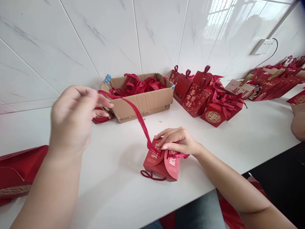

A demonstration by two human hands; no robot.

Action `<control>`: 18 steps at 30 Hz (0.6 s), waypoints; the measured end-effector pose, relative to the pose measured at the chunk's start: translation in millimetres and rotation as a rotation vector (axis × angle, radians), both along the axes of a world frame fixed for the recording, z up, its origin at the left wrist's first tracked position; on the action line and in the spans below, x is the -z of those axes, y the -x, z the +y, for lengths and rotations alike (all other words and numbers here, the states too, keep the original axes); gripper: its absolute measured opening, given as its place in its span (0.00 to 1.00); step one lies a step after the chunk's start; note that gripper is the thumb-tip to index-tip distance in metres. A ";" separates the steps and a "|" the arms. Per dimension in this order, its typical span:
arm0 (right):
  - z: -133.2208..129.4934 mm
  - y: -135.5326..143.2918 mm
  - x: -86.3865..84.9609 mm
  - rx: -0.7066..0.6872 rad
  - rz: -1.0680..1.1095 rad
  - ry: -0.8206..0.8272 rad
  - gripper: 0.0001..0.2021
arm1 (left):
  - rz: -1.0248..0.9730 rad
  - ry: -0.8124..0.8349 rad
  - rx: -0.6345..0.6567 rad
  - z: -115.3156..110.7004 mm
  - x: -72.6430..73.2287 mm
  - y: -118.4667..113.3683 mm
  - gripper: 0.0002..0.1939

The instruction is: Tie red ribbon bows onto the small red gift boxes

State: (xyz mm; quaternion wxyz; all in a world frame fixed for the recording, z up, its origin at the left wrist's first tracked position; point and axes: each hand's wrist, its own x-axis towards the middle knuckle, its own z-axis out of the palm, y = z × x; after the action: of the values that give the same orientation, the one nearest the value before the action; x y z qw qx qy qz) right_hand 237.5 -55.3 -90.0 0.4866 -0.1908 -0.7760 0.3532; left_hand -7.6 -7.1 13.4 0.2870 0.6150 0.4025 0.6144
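My left hand [73,117] is raised on the left, a little blurred, its fingers closed on one end of a red ribbon [137,111]. The ribbon runs slack from there down to a small red gift box [160,167] on the table. My right hand [178,140] lies over the top of this box, its fingers gripping the far edge and the closed flaps. The ribbon passes across the flaps, and its other end shows under my right hand. A dark red twisted cord loop [152,176] sticks out at the box's near side.
Behind, a cardboard box [145,103] full of red ribbons stands against the tiled wall. To its right are several red gift boxes [196,98] and bow-tied ones [214,116]. A large red bag [21,168] lies at left. Another person's arm [299,121] shows at far right.
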 end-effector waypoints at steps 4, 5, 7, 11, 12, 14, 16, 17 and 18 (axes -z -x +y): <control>8.6 8.4 3.1 -0.020 0.008 -0.077 0.02 | 0.664 -0.140 -0.149 -4.0 10.2 2.7 0.20; 11.4 10.6 4.1 -0.008 0.013 -0.098 0.00 | 0.811 -0.101 -0.019 -8.2 11.2 2.3 0.18; 16.0 12.6 4.7 0.063 0.013 -0.137 0.05 | 1.049 0.010 0.325 -17.7 12.1 -0.4 0.16; 6.8 -3.5 -3.4 0.368 0.040 -0.118 0.06 | 1.238 0.104 0.655 -28.9 14.5 -9.3 0.18; -1.6 -11.6 -6.5 0.444 0.062 -0.070 0.04 | 1.239 0.125 0.676 -29.0 15.5 -11.2 0.17; -24.9 -28.3 -11.5 0.483 0.099 0.078 0.14 | 1.219 0.150 0.694 -26.8 17.3 -13.7 0.14; -51.4 -39.7 -12.2 0.201 0.054 0.230 0.23 | 1.187 0.142 0.695 -23.3 19.2 -14.6 0.11; -63.2 -41.6 -10.4 0.042 -0.020 0.321 0.24 | 1.168 0.130 0.698 -21.6 20.2 -14.9 0.11; -72.7 -40.8 -7.4 -0.050 -0.132 0.439 0.24 | 1.150 0.122 0.706 -20.1 21.3 -15.1 0.12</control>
State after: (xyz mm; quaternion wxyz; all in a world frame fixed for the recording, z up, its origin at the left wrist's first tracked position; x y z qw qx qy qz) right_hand 278.2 -128.0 -82.5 0.3727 -0.2953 -0.7153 0.5121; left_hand 7.5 -27.2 -7.9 0.2449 0.9213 0.3000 0.0353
